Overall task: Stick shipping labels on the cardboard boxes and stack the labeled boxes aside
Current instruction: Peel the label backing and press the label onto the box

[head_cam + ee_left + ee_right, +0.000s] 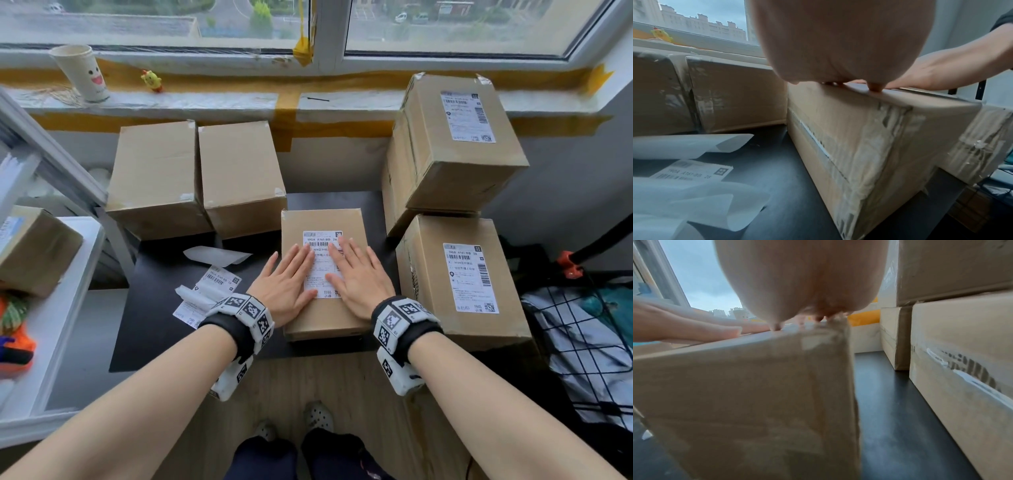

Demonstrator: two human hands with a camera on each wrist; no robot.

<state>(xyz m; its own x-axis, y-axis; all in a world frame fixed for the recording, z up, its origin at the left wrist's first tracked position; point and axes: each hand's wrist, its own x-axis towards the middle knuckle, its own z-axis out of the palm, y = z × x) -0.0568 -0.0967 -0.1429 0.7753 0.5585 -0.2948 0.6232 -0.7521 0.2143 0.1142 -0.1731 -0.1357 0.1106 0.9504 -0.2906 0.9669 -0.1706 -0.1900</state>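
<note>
Soft daylight from the window (445,24); wrist views blurred, edges warped.

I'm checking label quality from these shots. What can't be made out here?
- Middle of the label on the centre box: head view, covered by the left hand and right hand pressed flat on it.
- That label: missing from both wrist views, seen edge-on behind the palms.
- Small print on the stacked boxes' labels: too small.
- Loose labels on the desk: partly hidden by the left wristband.

Flat hands (322,277) hide the label's (322,240) middle — its small print unreadable.
</note>
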